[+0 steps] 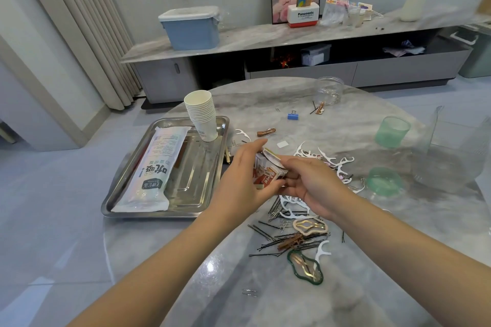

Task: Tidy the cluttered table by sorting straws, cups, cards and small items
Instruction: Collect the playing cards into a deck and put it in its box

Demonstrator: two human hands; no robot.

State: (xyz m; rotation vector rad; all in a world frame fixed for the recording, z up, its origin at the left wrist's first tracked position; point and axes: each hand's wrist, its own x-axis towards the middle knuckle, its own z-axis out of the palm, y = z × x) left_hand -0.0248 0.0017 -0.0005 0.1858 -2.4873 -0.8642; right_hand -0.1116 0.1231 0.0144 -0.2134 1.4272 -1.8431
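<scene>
Both hands hold a small red-and-white card box (268, 171) above the round marble table (332, 125). My left hand (243, 175) grips the box from the left. My right hand (308, 183) pinches its open top flap from the right. A steel tray (194, 186) at the left holds a long packet of straws (156, 170) and a leaning stack of white paper cups (202, 114). White floss picks (329, 159), black hairpins (276, 241) and hair clips (309, 227) lie scattered under and near my hands.
Two green plastic cups (392, 131) stand at the right beside a clear container (457, 151). A clear jar (329, 90) and a blue binder clip (292, 115) sit at the far side. A low cabinet with a blue lidded box (191, 29) runs along the wall.
</scene>
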